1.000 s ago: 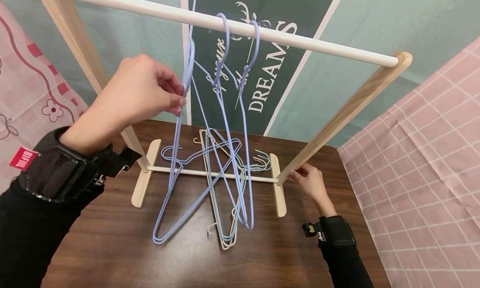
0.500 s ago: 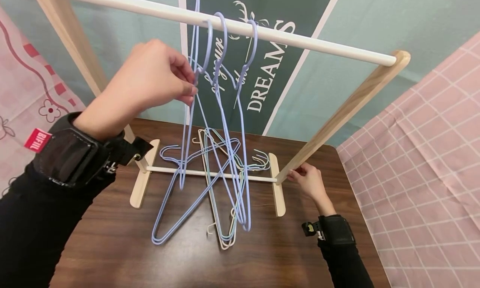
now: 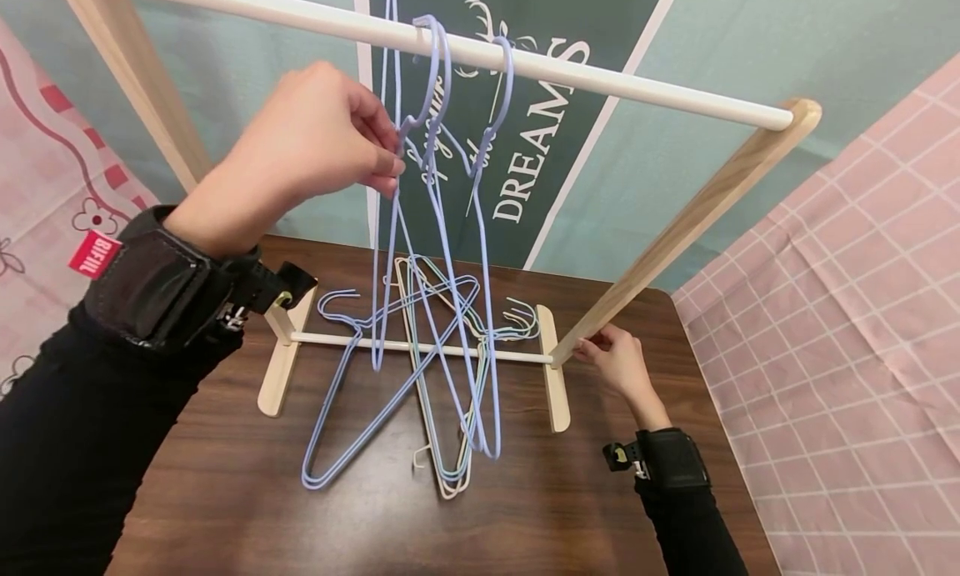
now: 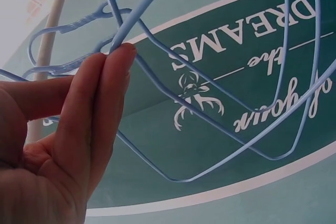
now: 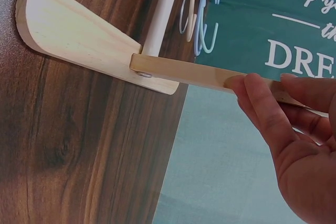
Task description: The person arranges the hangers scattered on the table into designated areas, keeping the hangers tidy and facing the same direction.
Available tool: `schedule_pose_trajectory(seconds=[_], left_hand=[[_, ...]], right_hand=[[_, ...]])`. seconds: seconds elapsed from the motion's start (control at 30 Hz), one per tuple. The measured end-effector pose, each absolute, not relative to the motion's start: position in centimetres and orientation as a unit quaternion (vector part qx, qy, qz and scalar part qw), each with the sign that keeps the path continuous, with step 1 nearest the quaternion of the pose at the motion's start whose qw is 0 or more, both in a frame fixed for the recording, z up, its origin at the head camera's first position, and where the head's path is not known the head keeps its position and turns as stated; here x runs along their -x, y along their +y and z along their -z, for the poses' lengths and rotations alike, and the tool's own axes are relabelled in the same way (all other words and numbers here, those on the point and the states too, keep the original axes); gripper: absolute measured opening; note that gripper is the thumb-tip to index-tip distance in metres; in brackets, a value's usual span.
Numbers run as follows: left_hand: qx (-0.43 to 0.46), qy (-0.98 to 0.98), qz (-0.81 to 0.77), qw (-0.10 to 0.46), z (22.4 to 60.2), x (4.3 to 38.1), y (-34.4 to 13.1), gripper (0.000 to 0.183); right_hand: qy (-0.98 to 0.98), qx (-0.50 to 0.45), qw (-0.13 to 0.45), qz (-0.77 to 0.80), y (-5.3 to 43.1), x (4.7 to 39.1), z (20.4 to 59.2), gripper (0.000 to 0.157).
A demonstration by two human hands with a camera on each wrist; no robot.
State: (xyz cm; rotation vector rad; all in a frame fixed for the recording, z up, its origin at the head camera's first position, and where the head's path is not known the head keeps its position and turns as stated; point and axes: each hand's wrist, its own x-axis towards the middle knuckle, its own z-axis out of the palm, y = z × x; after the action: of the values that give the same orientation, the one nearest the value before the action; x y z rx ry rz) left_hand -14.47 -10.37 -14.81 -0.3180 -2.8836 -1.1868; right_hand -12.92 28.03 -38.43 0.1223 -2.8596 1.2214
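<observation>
My left hand pinches a blue clothes hanger just below its hook, thumb against fingertips. That hook is at the top of the white rod of a wooden rack. Right beside it hangs a second blue hanger, and a third blue hanger is a little further right. In the left wrist view, the fingertips of the left hand press on the blue wire. Low on the rack's right wooden upright, my right hand holds the wood between thumb and fingers, as the right wrist view shows.
Under the rod, blue hangers and cream and pale green hangers lie overlapping on the brown table. A lower white bar joins the wooden feet. A green printed cloth hangs behind, with pink cloth at both sides.
My left hand has moved right along the rod with the blue hanger, bringing its hook close to the second hanger's hook. The right hand stays on the upright.
</observation>
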Motion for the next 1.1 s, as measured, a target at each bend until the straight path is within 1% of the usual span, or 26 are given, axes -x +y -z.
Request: schedule_pose_trajectory(seconds=[0.3, 0.5, 1.1], left_hand=[[0.096, -0.922, 0.374, -0.004, 14.77, 14.64, -9.86, 0.012], [0.082, -0.912, 0.401, -0.020, 14.89, 14.88, -9.83, 0.013], [0.070, -0.895, 0.441, -0.016, 15.33, 15.27, -9.41, 0.011]], right_hand=[[-0.918, -0.039, 0.015, -0.394, 27.86, 12.85, 38.41, 0.020], [-0.916, -0.032, 0.012, -0.399, 27.86, 12.79, 38.53, 0.020], [-0.914, -0.039, 0.015, -0.404, 27.75, 12.57, 38.42, 0.020]])
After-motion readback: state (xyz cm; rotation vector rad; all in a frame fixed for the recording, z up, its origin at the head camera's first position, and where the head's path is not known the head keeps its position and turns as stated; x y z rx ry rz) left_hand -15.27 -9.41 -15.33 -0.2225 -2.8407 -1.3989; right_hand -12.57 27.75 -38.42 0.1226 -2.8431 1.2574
